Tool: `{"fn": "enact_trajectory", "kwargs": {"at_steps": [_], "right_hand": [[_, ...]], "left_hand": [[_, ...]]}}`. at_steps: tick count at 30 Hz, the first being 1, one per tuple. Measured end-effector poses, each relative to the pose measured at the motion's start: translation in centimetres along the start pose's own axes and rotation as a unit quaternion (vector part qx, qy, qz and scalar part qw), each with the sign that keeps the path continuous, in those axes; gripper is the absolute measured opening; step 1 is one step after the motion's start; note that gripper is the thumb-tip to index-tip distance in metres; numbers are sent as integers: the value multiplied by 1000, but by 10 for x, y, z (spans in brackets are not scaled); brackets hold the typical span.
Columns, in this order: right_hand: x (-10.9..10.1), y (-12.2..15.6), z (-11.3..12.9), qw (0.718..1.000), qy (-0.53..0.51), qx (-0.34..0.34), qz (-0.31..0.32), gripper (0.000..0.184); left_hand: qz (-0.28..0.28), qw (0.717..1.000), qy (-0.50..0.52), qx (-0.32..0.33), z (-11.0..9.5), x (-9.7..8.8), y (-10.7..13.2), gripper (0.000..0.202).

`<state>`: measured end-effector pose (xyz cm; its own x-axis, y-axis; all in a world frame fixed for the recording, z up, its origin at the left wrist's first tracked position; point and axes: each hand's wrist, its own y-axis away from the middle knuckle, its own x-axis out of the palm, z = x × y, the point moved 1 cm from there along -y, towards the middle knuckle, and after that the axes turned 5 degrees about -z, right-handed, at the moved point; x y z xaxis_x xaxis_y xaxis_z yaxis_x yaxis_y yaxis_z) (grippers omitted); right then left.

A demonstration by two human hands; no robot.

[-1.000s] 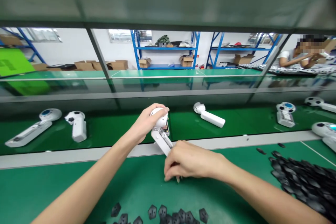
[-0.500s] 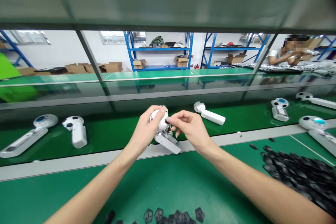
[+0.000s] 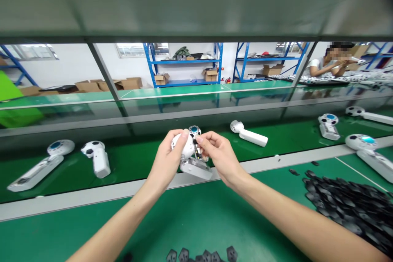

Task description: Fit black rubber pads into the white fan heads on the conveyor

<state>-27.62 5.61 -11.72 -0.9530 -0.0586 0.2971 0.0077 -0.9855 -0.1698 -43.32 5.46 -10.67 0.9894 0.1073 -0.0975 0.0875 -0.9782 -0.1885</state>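
Observation:
My left hand [image 3: 167,159] is wrapped round the ball-shaped head of a white hand-held fan [image 3: 193,159], held above the green bench [image 3: 190,221]. The fan's handle points down to the right. My right hand [image 3: 217,153] pinches at the fan's head with thumb and forefinger, pressing a small dark piece against it; the piece is mostly hidden. A row of small black pentagon pieces [image 3: 202,255] lies at the near edge below my arms.
A heap of black pieces [image 3: 346,204] lies at the right. More white fans rest on the conveyor belt [image 3: 138,159]: two at left [image 3: 95,157], one in the middle [image 3: 248,134], several at right [image 3: 328,126]. A person sits at the far right [image 3: 328,63]. A shelf overhangs above.
My right hand rose from the bench near the fan's handle to the fan's head and now pinches there. The fan tilted, its handle swinging to the right.

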Motion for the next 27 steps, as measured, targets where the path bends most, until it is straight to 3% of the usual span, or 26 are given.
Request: {"fn": "enact_trajectory", "kwargs": {"at_steps": [9,15,19,27], "right_hand": [[17,16,-8,992,-3,84,97,53],[15,19,-9,993,8,62,101,53],[11,19,-2,987,44,47,150,46],[5,17,14,970,105,44,215,25]], "left_hand": [[-58,996,-71,13,0,-23,25,59],[-29,994,-102,19,-5,-24,27,58],[-11,993,-117,21,-7,-27,27,65],[6,991,-120,62,0,-33,24,50]]}}
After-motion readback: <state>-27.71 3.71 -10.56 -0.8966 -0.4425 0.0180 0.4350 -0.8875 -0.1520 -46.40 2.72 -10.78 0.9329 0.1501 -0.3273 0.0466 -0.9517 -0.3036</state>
